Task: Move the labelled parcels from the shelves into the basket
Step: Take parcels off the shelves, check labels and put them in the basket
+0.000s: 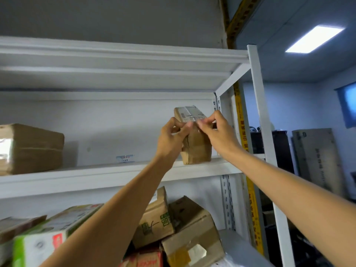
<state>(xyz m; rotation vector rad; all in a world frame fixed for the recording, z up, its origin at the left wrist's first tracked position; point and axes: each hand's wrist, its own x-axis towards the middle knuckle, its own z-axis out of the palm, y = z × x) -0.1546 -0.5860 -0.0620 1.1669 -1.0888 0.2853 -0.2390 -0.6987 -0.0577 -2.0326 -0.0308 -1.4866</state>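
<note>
White shelf (pixel 202 169) with upright brown parcel (pixel 196 149), hands left (pixel 169 139) and right (pixel 217 135) both pinching its top label (pixel 192 113).

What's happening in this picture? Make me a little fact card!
main thing: brown parcel, standing upright on the shelf near its right end
on its top: white label
left hand: pinches the parcel's top edge
right hand: pinches the same edge, fingertips close to the left's
also on shelf: big parcel at the left
shelf below: jumbled boxes
</note>
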